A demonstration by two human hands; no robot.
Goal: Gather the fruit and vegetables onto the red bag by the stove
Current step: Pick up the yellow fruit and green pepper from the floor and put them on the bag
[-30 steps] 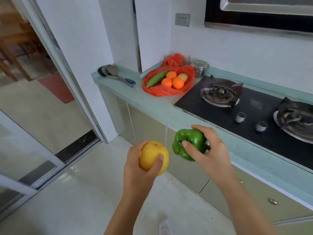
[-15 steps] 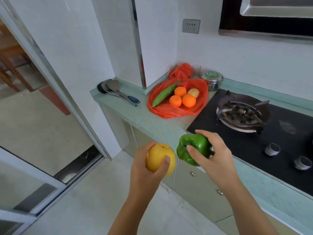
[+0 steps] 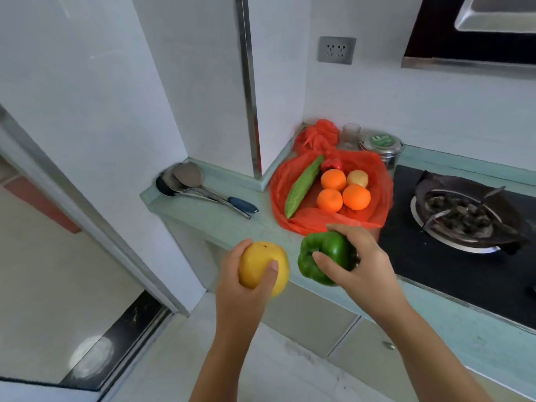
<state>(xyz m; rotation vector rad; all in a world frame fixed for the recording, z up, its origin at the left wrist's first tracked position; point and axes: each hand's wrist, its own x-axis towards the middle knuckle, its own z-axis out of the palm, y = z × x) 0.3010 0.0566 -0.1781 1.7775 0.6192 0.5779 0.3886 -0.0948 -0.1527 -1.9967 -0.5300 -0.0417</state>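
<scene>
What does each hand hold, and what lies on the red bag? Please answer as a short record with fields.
left hand: grips a yellow fruit
right hand: grips a green pepper
red bag: on the counter beside the stove
on bag: long green vegetable, three oranges, pale round fruit
held items: not yet on bag

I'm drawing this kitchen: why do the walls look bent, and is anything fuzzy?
Head view: the wide lens bows the metal wall strip and door frame; the yellow fruit in the left hand looks soft; the oranges look sharper; a glare patch marks the floor.
</scene>
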